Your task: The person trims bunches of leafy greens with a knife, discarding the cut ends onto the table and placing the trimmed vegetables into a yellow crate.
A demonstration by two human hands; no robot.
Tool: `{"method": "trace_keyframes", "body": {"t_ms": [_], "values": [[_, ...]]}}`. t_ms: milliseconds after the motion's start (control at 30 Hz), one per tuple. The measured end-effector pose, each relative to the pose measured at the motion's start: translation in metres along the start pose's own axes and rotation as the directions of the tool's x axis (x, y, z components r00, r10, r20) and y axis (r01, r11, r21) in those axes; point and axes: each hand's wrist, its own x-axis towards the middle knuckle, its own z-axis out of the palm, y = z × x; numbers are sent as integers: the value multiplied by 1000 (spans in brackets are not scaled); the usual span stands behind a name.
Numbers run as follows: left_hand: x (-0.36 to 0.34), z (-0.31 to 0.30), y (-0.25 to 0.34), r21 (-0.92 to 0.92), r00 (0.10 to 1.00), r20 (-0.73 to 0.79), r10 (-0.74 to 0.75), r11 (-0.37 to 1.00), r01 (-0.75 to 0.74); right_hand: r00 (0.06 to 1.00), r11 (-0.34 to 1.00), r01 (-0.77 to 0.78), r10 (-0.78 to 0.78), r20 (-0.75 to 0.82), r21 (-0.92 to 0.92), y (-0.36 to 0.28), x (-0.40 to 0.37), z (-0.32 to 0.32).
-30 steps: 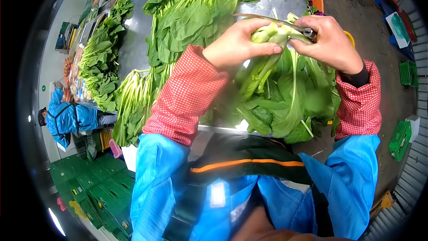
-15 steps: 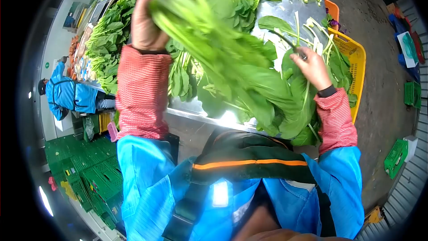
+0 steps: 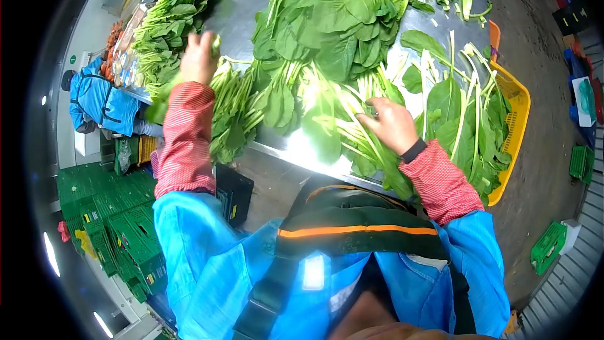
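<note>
One head-worn view, fisheye, dark rim around. Faces forward and steeply down over wearer's blue jacket onto steel table. Close range: left hand and right hand mid-frame; floor at right edge.

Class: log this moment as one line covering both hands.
left hand: over left pile | right hand: on front greens | basket: right, leaves on it

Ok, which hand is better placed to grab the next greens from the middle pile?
Probably right: the right hand lies on the stalks of the middle pile near the table edge. The left hand is stretched away over the side pile.
</note>
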Motion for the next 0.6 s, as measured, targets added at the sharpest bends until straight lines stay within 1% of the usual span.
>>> {"method": "trace_keyframes", "body": {"t_ms": [33, 67, 133, 167, 233, 300, 333, 367, 433, 467, 500, 533, 567, 600], "values": [[-15, 27, -12, -50, 997, 59, -45, 998, 48, 997, 998, -10, 14, 70, -56, -7, 2, 6], [-30, 49, -16, -52, 987, 87, -134, 989, 139, 997, 995, 16, -9, 78, -98, -11, 3, 13], [-47, 67, -13, 43, 952, 216, -218, 976, 213, 996, 987, 57, -45, 82, -151, -19, 7, 24], [-52, 73, -9, 74, 895, 335, -295, 955, 287, 996, 984, 67, -55, 77, -166, -21, 9, 27], [-59, 75, -3, 155, 859, 406, -313, 950, 273, 994, 978, 72, -54, 96, -196, -19, 9, 32], [-59, 81, 0, 123, 849, 397, -348, 937, 326, 991, 971, 62, -31, 132, -232, -11, 10, 36], [-62, 79, 5, 95, 894, 305, -328, 945, 314, 994, 967, 97, -85, 62, -236, -9, 11, 35], [-63, 77, 12, 35, 962, 111, -250, 968, 248, 997, 979, 68, -61, 41, -195, -8, 12, 32], [-58, 64, 35, -204, 981, -100, -168, 968, 145, 1000, 995, 4, -3, 8, -103, -4, 13, 21], [-56, 55, 54, -358, 986, -105, -129, 930, 83, 998, 999, -42, 42, -38, 0, 1, 15, 14], [-57, 43, 78, -508, 990, -116, -84, 861, 14, 994, 991, -88, 94, -49, 100, 4, 14, 4], [-58, 23, 108, -691, 980, 151, -129, 696, 198, 988, 963, -136, 148, -38, 231, 10, 14, -5], [-59, 3, 138, -777, 906, 413, -95, 482, 405, 979, 918, -184, 204, -21, 353, 17, 13, -13], [-59, -6, 163, -788, 871, 490, 7, 430, 440, 974, 849, -193, 226, -9, 492, 22, 9, -21]]}}
